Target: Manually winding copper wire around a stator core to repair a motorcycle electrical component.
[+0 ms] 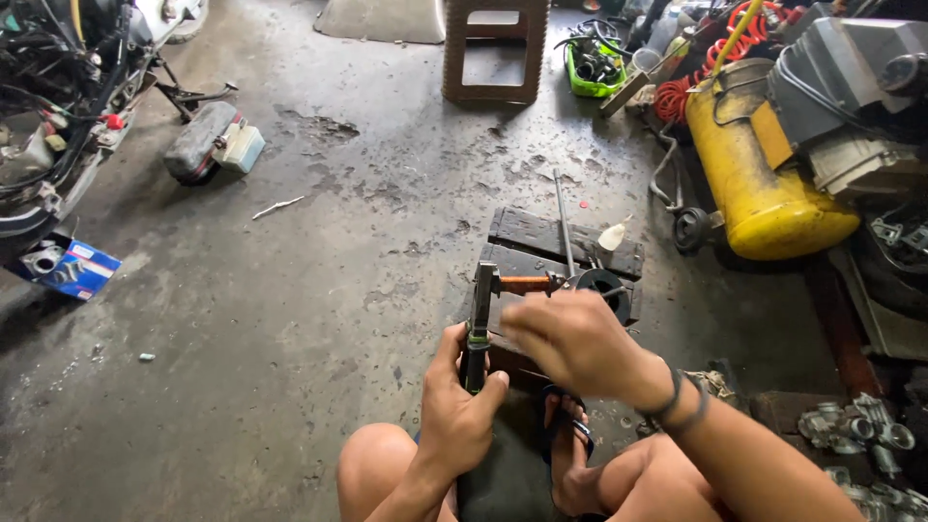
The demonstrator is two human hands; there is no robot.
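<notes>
Pliers (480,309) upright in left hand (459,396)

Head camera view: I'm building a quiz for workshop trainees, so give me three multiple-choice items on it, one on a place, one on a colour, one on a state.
1. Where does the dark slatted wooden block lie?
A. on the concrete floor
B. on a shelf
C. on the brown plastic stool

2. What colour is the round compressor tank?
A. blue
B. yellow
C. white

3. How is the left hand?
A. flat on the floor
B. open and empty
C. closed on the dark tool handle

Key: 1 A, the block sits on the floor ahead of the knees; 2 B, the tank is yellow; 3 C, its fingers wrap the handle.
</notes>
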